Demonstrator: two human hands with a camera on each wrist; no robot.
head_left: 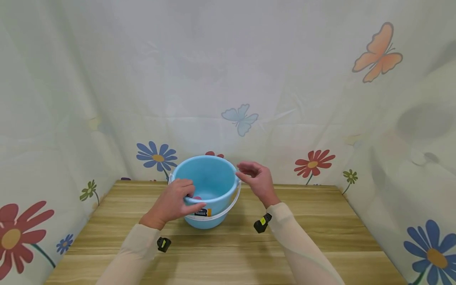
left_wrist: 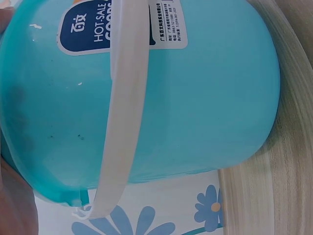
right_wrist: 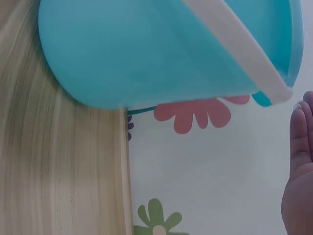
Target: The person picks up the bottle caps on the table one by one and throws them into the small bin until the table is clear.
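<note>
A light blue bucket [head_left: 204,174] stands upright on the wooden table, its white handle [head_left: 228,208] hanging down across the front. My left hand [head_left: 174,202] grips the near left rim, fingers curled over it to the inside and thumb along the outside. Beside the right rim is my right hand [head_left: 258,178], fingers loosely bent and holding nothing; whether a fingertip touches the rim I cannot tell. A dark label [left_wrist: 88,27] shows on the bucket's side in the left wrist view. Something small and pink [head_left: 197,198] shows inside, mostly hidden by the near rim.
The wooden table [head_left: 303,237] extends to both sides of the bucket and towards me. Behind it and at both sides hangs a pale curtain [head_left: 199,79] printed with flowers and butterflies. Small black devices sit at both wrists.
</note>
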